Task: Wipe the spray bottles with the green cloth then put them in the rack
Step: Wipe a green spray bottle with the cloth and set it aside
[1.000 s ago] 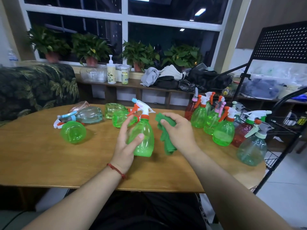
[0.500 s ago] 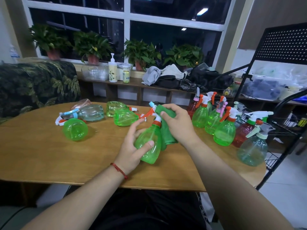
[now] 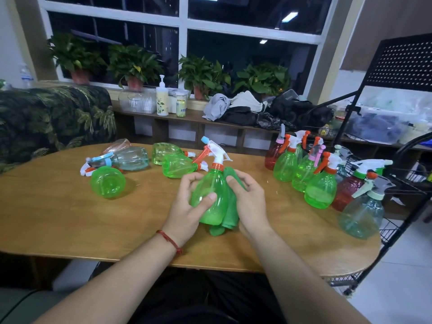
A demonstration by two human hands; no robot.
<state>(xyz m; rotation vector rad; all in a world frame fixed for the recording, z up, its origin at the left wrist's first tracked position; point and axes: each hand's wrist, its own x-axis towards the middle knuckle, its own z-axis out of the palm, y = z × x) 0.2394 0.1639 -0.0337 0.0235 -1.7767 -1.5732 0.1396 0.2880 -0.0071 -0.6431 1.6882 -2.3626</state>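
Upright green spray bottle [image 3: 211,197] (nozzle up) is gripped by the left hand [image 3: 187,206], while the right hand [image 3: 249,202] presses the green cloth [image 3: 230,213] against its right flank.

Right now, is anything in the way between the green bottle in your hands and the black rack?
Yes. A cluster of upright spray bottles stands on the right end of the table, between the held green spray bottle and the black rack; it would probably need lifting over them.
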